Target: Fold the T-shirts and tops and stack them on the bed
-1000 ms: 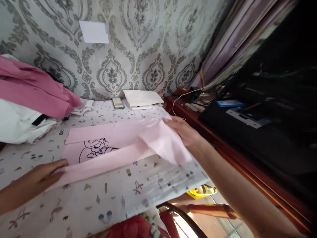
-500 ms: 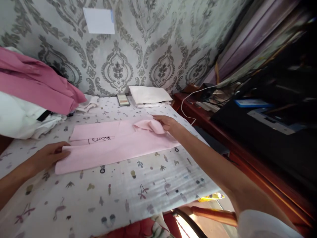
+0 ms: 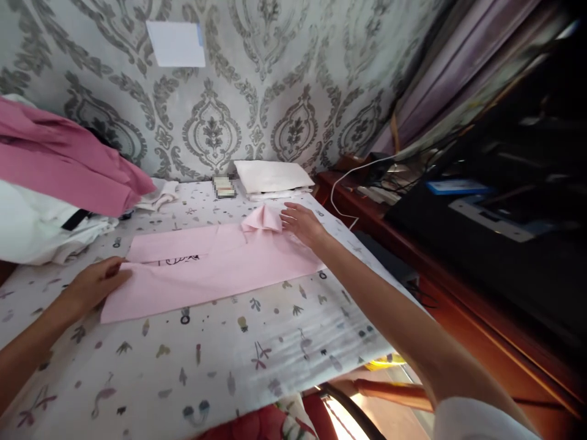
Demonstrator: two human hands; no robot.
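At the nearest edge, a red flowered cloth (image 3: 266, 423) shows below the desk (image 3: 151, 373), whose thin white cover is printed with small plants and looks crinkled toward the right front corner.

The pink shirt (image 3: 220, 269) lies across the middle of the desk, a long flat strip with a smooth, soft-looking face. Its near side, lifted a second ago, has come down flat, leaving only a sliver of the black line drawing (image 3: 181, 261) between the two folded-in sides; the shirt now seems to be down to a narrow band. The left hand (image 3: 98, 284) pinches the shirt's left edge between thumb and fingers. The right hand (image 3: 305, 226) has let go of the bunched cloth (image 3: 263, 220) and is loose, fingers spread just beside it; whether they touch is hard to tell. That cloth stands up in a crumpled peak, so this end appears less settled than the left.

Farther back are a limp, dark-pink garment (image 3: 68, 159) over white clothes (image 3: 36, 226), a thick folded white cloth (image 3: 273, 177) and the scroll-patterned wall (image 3: 298, 125).
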